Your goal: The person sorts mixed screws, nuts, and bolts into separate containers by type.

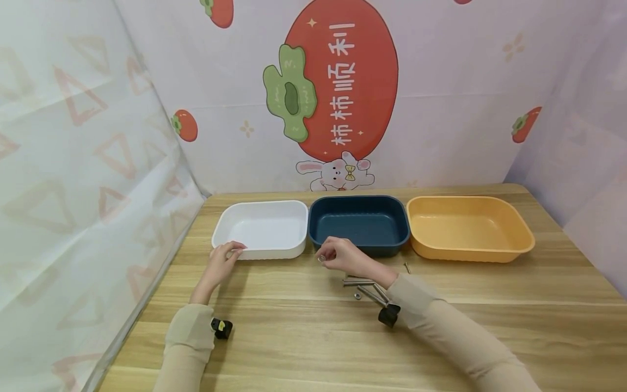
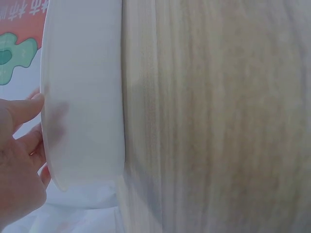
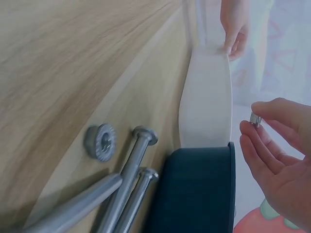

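In the head view my left hand [image 1: 224,267] holds the near left rim of a white plastic tray [image 1: 274,254], its fingers curled over the edge. The left wrist view shows that hand [image 2: 22,155] against the rim, with a dark finger shadow through the tray wall [image 2: 87,97]. My right hand [image 1: 348,257] is in front of the dark blue tray [image 1: 360,251]. Between thumb and fingertips it pinches a small metal nut [image 3: 255,119]. Below its wrist lie several metal bolts [image 1: 369,293] and a flange nut [image 3: 101,142] with a serrated rim.
A yellow tray [image 1: 470,254] stands at the right end of the tray row. One small screw [image 1: 407,267] lies on the wooden table [image 1: 294,337] before it. Behind the table hangs a printed cloth [image 1: 431,136]; another cloth [image 1: 73,218] borders the left side.
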Available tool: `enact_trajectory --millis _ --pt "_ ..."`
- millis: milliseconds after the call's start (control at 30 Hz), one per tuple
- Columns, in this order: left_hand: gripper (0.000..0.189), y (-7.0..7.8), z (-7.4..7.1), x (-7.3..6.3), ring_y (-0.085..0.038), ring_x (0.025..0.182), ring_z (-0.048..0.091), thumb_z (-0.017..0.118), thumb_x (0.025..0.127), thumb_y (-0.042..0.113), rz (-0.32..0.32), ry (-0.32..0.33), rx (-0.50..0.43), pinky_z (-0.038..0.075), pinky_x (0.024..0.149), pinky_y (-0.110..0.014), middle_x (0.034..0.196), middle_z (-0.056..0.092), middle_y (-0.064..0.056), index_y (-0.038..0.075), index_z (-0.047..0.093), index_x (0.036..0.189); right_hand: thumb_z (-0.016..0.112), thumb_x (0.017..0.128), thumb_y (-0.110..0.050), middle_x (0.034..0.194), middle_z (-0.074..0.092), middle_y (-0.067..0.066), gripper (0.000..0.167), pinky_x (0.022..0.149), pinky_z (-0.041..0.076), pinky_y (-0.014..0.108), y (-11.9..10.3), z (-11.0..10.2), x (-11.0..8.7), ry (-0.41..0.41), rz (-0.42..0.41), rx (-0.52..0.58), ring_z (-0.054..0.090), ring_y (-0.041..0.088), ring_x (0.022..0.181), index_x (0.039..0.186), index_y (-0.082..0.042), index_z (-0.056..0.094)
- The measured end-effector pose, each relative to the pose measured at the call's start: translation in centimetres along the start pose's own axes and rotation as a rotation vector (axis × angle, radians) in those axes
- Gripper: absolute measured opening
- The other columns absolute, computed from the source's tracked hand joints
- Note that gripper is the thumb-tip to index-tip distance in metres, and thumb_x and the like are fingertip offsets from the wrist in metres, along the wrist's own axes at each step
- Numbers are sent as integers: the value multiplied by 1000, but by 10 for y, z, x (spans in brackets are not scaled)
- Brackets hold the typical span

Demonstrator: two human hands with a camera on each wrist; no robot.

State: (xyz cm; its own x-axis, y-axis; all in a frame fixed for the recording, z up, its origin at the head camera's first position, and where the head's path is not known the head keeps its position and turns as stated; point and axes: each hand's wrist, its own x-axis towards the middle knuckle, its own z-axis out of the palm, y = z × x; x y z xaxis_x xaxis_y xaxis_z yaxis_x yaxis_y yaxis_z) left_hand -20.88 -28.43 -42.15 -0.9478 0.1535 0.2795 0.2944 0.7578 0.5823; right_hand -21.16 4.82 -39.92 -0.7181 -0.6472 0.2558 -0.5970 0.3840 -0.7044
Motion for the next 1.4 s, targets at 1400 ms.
enact_trajectory --millis 1400 --pt "14 -1 0 3 -37 93 50 51 87 1 -5 -23 -21 19 91 -52 99 61 -21 -4 60 97 63 79 -3 91 58 11 16 65 48 21 -5 47 63 294 206 171 58 20 80 93 3 65"
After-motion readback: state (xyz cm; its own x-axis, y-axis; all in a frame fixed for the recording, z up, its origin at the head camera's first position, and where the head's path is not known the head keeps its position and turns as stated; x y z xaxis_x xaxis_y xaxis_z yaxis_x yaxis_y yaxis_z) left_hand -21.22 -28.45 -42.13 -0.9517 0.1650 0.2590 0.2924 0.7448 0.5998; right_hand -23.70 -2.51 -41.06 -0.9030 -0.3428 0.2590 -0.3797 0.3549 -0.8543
